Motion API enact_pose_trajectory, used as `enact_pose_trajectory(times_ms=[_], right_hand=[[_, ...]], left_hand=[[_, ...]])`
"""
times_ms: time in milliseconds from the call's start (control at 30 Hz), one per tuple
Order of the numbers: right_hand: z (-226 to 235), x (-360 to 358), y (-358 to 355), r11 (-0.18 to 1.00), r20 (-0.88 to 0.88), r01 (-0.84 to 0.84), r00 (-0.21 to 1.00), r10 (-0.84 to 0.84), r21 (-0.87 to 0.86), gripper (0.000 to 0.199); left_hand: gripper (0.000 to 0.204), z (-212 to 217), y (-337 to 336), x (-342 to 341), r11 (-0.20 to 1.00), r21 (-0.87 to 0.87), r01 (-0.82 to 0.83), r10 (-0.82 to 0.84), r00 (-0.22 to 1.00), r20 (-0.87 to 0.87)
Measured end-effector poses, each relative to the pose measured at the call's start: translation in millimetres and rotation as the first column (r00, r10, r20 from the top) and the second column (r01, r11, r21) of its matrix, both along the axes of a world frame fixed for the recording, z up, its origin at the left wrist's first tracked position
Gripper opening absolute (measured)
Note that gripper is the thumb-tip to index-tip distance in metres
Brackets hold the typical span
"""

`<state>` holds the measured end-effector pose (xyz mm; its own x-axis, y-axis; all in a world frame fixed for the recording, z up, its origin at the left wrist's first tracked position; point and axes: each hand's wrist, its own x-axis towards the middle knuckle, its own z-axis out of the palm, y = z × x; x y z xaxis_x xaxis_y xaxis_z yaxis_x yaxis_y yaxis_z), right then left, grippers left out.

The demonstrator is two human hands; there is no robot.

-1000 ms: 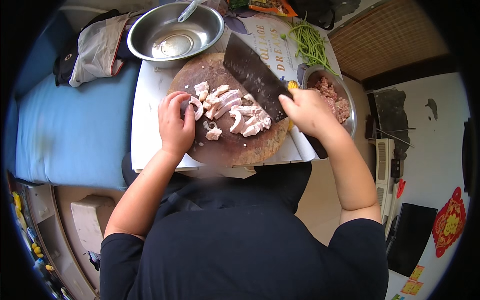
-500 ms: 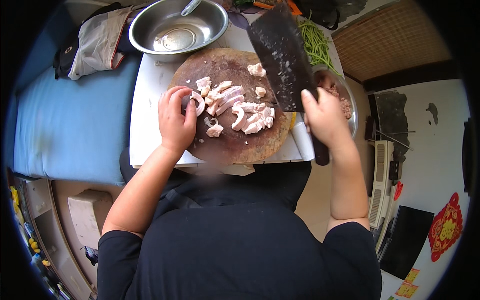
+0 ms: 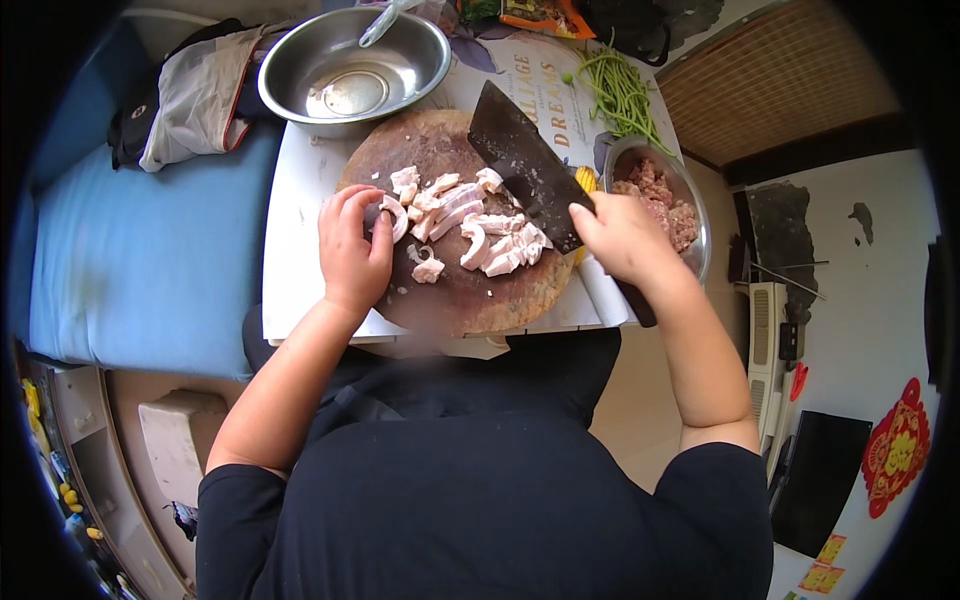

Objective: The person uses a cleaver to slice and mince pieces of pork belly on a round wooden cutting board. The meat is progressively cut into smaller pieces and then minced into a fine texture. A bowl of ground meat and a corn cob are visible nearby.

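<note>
A round wooden chopping board point(image 3: 430, 300) carries several strips and lumps of pale, fatty meat point(image 3: 455, 212). My right hand point(image 3: 625, 238) grips the handle of a dark cleaver point(image 3: 530, 165). Its broad blade, flecked with pale bits, is tilted low over the board's right side, beside the meat pile, and may cover some of it. At the board's left edge my left hand point(image 3: 355, 245) has its thumb and fingers closed on a curled meat strip point(image 3: 396, 218). A smaller lump of meat point(image 3: 428, 270) lies apart, nearer to me.
A steel basin point(image 3: 355, 110) with a utensil handle over its rim stands far left. Right of the board, a metal bowl point(image 3: 703, 235) holds minced meat point(image 3: 665, 205). Long green beans point(image 3: 618, 92) lie behind it. A white roll point(image 3: 603, 293) is under my right hand.
The cleaver has come down and left onto the board's right side. Loose lumps from the far right now sit against the pile or behind the blade. My left hand has barely moved.
</note>
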<state>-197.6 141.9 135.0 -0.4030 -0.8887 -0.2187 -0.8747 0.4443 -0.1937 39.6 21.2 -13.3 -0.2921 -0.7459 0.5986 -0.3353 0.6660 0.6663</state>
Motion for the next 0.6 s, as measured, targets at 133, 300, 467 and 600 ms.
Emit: enact_pose_trajectory(times_ms=[133, 300, 467, 600], right_hand=[[15.9, 12.6, 8.3, 0.969, 0.273, 0.166, 0.956, -0.112, -0.182, 0.037], [-21.4, 21.4, 8.7, 0.997, -0.035, -0.065, 0.997, 0.066, 0.030, 0.037], [17.0, 36.3, 1.2, 0.981, 0.220, 0.029, 0.975, 0.015, -0.194, 0.033], [-17.2, 39.2, -0.6, 0.999, -0.021, -0.046, 0.999, 0.046, -0.019, 0.035]], left_hand=[[0.022, 1.3, 0.0, 3.0, 1.000, 0.010, -0.022, 0.022, 1.000, -0.004], [0.022, -1.7, 1.1, -2.5, 0.999, 0.034, 0.012, -0.012, 1.000, -0.011], [0.023, -3.9, 1.9, 6.3, 0.999, 0.038, -0.033, 0.034, 0.999, -0.028], [0.023, -3.0, 1.2, 0.2, 1.000, 0.026, -0.013, 0.014, 0.999, -0.045]])
